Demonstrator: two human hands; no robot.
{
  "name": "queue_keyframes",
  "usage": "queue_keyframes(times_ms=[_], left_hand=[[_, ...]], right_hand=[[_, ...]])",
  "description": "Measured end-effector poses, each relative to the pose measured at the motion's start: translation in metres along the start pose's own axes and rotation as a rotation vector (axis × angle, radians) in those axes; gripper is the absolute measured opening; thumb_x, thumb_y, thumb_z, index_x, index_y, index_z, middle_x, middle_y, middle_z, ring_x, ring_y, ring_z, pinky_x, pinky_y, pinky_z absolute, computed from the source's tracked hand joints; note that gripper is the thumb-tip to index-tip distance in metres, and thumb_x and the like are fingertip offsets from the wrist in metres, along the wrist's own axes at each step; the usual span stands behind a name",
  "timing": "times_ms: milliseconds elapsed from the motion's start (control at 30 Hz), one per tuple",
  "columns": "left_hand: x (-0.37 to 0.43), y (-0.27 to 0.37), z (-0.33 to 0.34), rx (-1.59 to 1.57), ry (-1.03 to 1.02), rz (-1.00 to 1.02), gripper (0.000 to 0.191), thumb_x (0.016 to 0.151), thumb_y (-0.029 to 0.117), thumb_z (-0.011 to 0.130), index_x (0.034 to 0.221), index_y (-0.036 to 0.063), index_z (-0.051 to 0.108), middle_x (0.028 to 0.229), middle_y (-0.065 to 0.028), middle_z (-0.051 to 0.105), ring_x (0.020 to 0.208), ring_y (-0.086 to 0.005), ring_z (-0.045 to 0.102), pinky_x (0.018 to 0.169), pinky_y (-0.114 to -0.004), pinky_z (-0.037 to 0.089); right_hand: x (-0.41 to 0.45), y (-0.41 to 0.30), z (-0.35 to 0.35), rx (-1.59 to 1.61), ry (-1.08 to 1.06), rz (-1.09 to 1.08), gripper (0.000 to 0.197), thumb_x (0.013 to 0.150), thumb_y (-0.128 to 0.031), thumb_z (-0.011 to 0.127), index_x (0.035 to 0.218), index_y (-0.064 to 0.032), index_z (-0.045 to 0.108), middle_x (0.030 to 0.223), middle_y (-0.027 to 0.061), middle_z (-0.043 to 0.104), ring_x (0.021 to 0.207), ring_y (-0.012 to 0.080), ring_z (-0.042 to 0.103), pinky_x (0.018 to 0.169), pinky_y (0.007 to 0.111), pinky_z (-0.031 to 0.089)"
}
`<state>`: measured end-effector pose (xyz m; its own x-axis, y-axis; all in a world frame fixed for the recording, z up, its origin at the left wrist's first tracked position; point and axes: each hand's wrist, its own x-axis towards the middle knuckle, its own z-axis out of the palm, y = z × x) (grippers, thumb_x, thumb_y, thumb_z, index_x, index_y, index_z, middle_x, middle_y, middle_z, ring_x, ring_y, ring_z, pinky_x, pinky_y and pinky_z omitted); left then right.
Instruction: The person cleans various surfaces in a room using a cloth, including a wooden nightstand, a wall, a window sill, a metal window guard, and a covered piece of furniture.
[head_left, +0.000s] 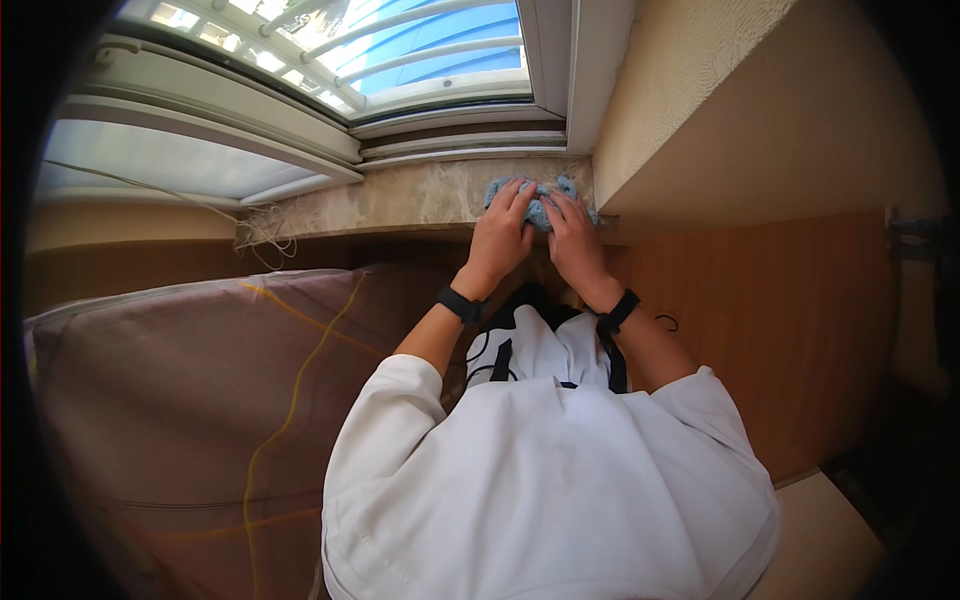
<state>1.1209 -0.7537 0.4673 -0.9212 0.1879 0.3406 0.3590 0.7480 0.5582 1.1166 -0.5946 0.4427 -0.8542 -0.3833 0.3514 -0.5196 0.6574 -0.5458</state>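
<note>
A bunched light-blue cloth (538, 216) lies on the right end of a marbled window sill (424, 191), close to the side wall. Both hands are on this cloth. My left hand (498, 234) grips its left part, fingers spread over the top. On the right part, the fingers of my right hand (577, 241) press into the fabric. A fold of cloth sticks up past the right fingertips. My palms and the cloth's underside are hidden.
A sliding window frame (465, 120) with white bars outside rises behind the sill. Loose thin white cable (270, 232) hangs over the sill's left end. A fabric-covered mattress or pad (187, 390) with yellow lines is at left. Wood-look flooring (757, 322) lies at right, beside a beige wall (675, 97).
</note>
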Motion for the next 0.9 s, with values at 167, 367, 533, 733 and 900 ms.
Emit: queue_keyframes(times_ms=[167, 367, 533, 733, 900], left_hand=[[0.012, 0.0, -0.001, 0.078, -0.063, -0.076, 0.053, 0.073, 0.005, 0.061, 0.126, 0.0065, 0.056, 0.132, -0.0179, 0.055, 0.117, -0.0358, 0.054, 0.097, -0.042, 0.048], [0.029, -0.021, -0.005, 0.098, -0.031, 0.0, 0.052, 0.072, 0.007, 0.063, 0.124, 0.0063, 0.057, 0.131, -0.017, 0.055, 0.109, -0.037, 0.055, 0.094, -0.042, 0.048], [0.037, -0.046, -0.019, -0.013, -0.036, -0.005, 0.052, 0.073, 0.004, 0.064, 0.125, 0.0051, 0.057, 0.132, -0.0177, 0.054, 0.113, -0.0382, 0.054, 0.096, -0.044, 0.047], [0.061, -0.062, -0.082, -0.241, -0.004, -0.002, 0.052, 0.073, -0.001, 0.066, 0.123, 0.0098, 0.06, 0.134, -0.0123, 0.055, 0.114, -0.0367, 0.058, 0.092, -0.042, 0.05], [0.106, -0.042, -0.144, -0.281, 0.212, 0.285, 0.059, 0.066, -0.012, 0.066, 0.122, 0.0076, 0.062, 0.134, -0.014, 0.054, 0.123, -0.0365, 0.054, 0.099, -0.043, 0.048]], right_hand=[[0.005, -0.005, 0.006, -0.013, 0.039, 0.054, 0.04, 0.081, 0.0, 0.058, 0.122, 0.0006, 0.058, 0.122, 0.0167, 0.055, 0.121, 0.0333, 0.05, 0.112, 0.047, 0.033], [0.02, -0.006, 0.02, -0.044, 0.07, 0.089, 0.04, 0.08, 0.0, 0.06, 0.12, 0.0013, 0.059, 0.12, 0.0162, 0.056, 0.119, 0.0339, 0.05, 0.111, 0.047, 0.033], [0.048, -0.011, 0.03, 0.044, 0.047, 0.106, 0.045, 0.076, 0.001, 0.062, 0.121, 0.0002, 0.058, 0.121, 0.0165, 0.055, 0.117, 0.0361, 0.052, 0.106, 0.046, 0.039], [0.097, -0.052, 0.018, 0.215, 0.082, 0.106, 0.053, 0.072, 0.005, 0.06, 0.125, -0.001, 0.057, 0.127, 0.0182, 0.053, 0.119, 0.0395, 0.051, 0.1, 0.044, 0.045], [0.147, -0.104, -0.024, 0.11, 0.351, -0.08, 0.065, 0.071, 0.008, 0.058, 0.135, -0.003, 0.049, 0.14, 0.0209, 0.042, 0.13, 0.0412, 0.042, 0.107, 0.046, 0.038]])
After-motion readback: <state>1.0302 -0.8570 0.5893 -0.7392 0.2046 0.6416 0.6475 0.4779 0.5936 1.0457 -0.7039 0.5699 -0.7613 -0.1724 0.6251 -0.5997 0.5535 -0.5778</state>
